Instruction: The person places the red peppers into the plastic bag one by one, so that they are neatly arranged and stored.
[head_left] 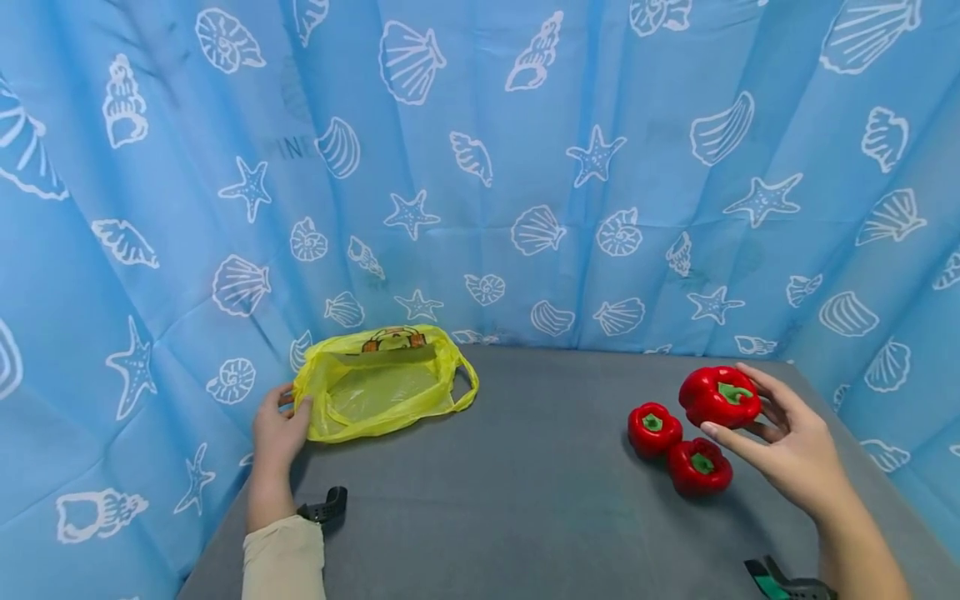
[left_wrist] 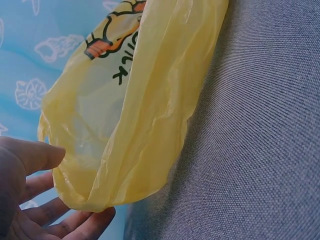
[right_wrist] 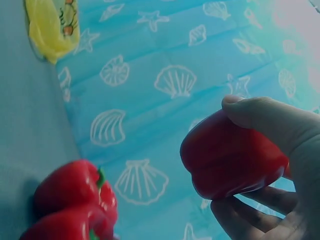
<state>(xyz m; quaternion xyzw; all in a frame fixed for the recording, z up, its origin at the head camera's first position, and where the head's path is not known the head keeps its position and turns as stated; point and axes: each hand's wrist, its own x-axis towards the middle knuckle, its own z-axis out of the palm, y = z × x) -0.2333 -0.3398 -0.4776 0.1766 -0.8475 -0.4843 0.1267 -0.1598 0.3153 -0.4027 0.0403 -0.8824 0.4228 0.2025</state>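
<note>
A yellow plastic bag [head_left: 382, 423] lies at the left with its mouth spread wide. My left hand [head_left: 279, 427] holds the bag's left end, the thumb at the rim and the other fingers behind the plastic, as the left wrist view shows. My right hand [head_left: 798, 446] grips a red bell pepper [head_left: 705, 398] with a green stem, held up off the table between thumb and fingers [right_wrist: 240, 220]. Below and left of it, two more red bell peppers, one farther back [head_left: 645, 435] and one nearer [head_left: 693, 479], sit side by side on the table.
The grey cloth-covered table [head_left: 517, 492] spans the space between bag and peppers. Behind it and along both sides hangs a blue curtain [head_left: 487, 275] printed with white shells and starfish. Dark straps [head_left: 327, 506] show at both wrists.
</note>
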